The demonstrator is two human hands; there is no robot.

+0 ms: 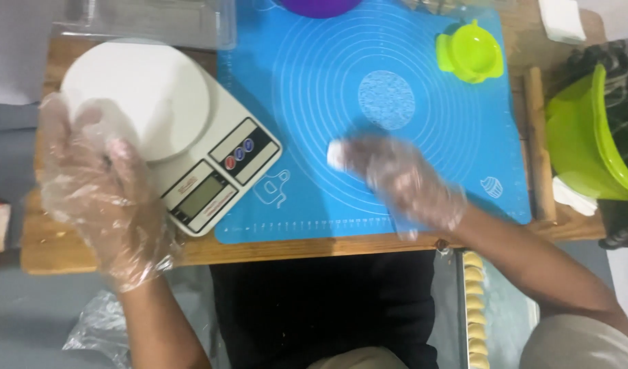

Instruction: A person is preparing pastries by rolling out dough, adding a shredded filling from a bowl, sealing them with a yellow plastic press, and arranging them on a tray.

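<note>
Presently, from my remote station, I log both hands in loose clear plastic gloves. My right hand (403,181) lies on the blue silicone mat (314,82), fingers closed over a small white dough piece (336,156) showing at the fingertips; motion blur hides the exact grip. My left hand (98,198) rests against the near edge of the white kitchen scale (191,143), fingers curled, nothing visibly held. Judgement: the dough looks soft, light and tacky, best taken gently from its sides. Outward: a green dumpling press (470,53), a wooden rolling pin (539,143), a green bowl (587,137), a tray of shaped pieces (474,307).
</note>
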